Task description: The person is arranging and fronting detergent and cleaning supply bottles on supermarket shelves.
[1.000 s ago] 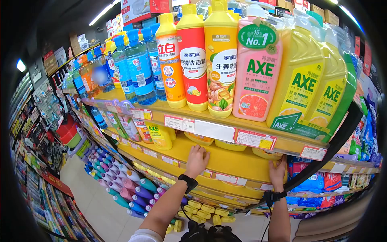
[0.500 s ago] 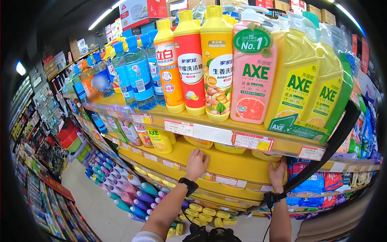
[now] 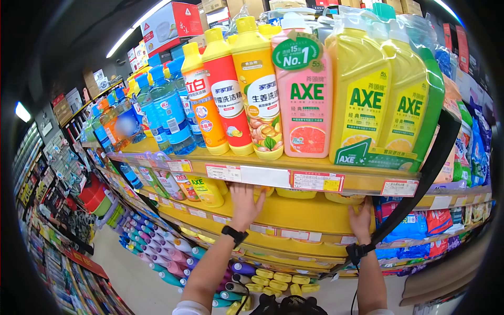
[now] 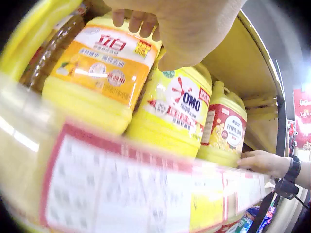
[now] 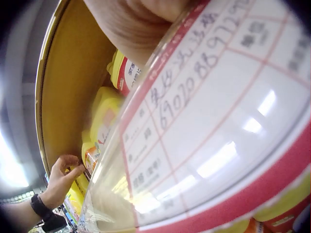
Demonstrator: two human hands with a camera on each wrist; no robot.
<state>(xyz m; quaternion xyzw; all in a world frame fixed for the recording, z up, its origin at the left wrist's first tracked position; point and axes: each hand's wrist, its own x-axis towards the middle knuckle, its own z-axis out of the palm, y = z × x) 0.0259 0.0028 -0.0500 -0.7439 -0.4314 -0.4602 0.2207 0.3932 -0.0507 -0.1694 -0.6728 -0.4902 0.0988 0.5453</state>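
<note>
My left hand (image 3: 244, 205) reaches in over the second shelf (image 3: 310, 212), its fingertips partly hidden under the shelf above. In the left wrist view its loosely bent fingers hang in front of the top of a yellow jug (image 4: 97, 92) with an orange and white label. Beside that jug stand a yellow OMO jug (image 4: 180, 107) and a jug with a red label (image 4: 223, 131). My right hand (image 3: 361, 220) lies at the right end of the same shelf, its fingertips close to the base of the red-labelled jug. Both palms face the shelf.
Dish soap bottles, among them a pink AXE bottle (image 3: 304, 94), line the shelf above. Its price-tag strip (image 3: 265, 176) overhangs my hands. A black shelf post (image 3: 438, 152) rises on the right. Floor-standing bottles (image 3: 173, 257) are at lower left.
My left hand has moved deeper into the second shelf, towards the jugs, and its fingers have straightened. The right hand stays at the shelf's right end. The head view has shifted slightly.
</note>
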